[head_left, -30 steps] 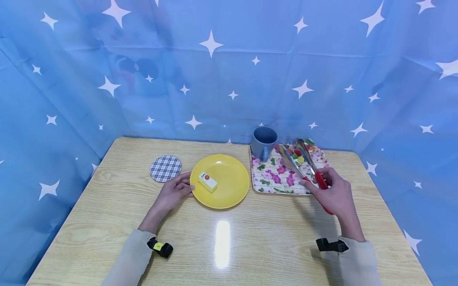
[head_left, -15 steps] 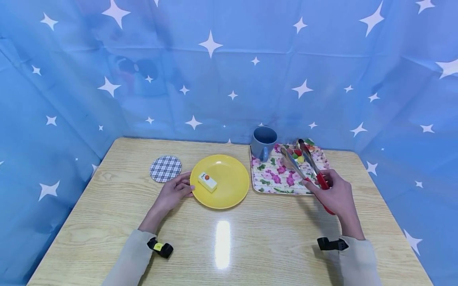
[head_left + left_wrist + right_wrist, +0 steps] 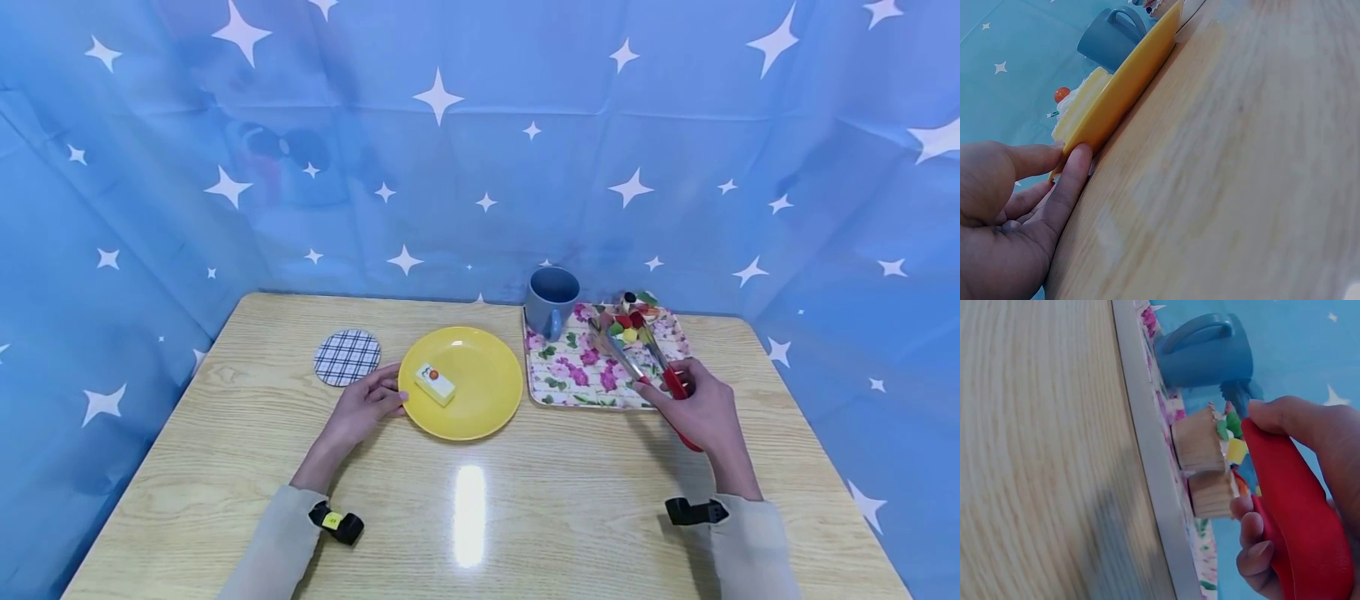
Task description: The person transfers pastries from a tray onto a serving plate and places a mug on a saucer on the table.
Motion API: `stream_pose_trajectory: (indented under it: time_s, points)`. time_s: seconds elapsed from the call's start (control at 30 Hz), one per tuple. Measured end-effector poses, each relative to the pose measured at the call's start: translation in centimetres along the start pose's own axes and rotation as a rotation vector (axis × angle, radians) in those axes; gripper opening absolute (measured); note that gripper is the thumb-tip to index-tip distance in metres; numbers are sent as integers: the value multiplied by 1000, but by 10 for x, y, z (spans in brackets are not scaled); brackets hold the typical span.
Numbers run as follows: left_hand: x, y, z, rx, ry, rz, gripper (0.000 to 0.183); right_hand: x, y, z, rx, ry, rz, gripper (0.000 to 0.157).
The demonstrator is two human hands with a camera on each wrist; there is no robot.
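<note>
At the yellow plate's (image 3: 491, 375) left rim is my left hand (image 3: 363, 408), pinching it with the thumb on top and fingers beneath. A small cake slice (image 3: 435, 384) with an orange ball on top lies on the plate. My right hand (image 3: 701, 408) grips red-handled metal tongs (image 3: 676, 385) above the floral tray (image 3: 553, 390). Their arms are spread, with the tips down around the fruit-topped cupcakes at the tray's back; whether they touch is unclear. In the right wrist view, two cupcakes (image 3: 1197, 444) stand side by side on the tray, beyond the red handles.
A blue mug (image 3: 551, 304) stands on the tray's back left corner. Left of the plate lies a round checked coaster (image 3: 347, 357). A blue curtain (image 3: 480, 150) with white stars hangs behind the wooden table (image 3: 570, 500).
The tongs' tips have dropped toward the cupcakes, and the arms have drawn slightly closer together. My left hand, the plate and the cake slice stay in place.
</note>
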State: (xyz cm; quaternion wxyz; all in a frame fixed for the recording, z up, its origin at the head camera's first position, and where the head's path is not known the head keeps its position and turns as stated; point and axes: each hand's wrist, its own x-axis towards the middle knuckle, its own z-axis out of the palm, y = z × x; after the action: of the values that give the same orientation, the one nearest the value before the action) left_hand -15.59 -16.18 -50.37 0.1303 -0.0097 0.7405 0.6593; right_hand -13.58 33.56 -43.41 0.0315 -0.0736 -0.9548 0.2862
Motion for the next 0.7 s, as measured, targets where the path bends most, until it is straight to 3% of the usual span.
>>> stream_pose_trajectory:
  time_s: [0.43,0.7]
  points:
    - [1,0,8,-19,3,-15,56,-1,11,2,-9,-10,15,82]
    - [1,-1,2,1,23,2,56,4,11,9,23,-14,7,82]
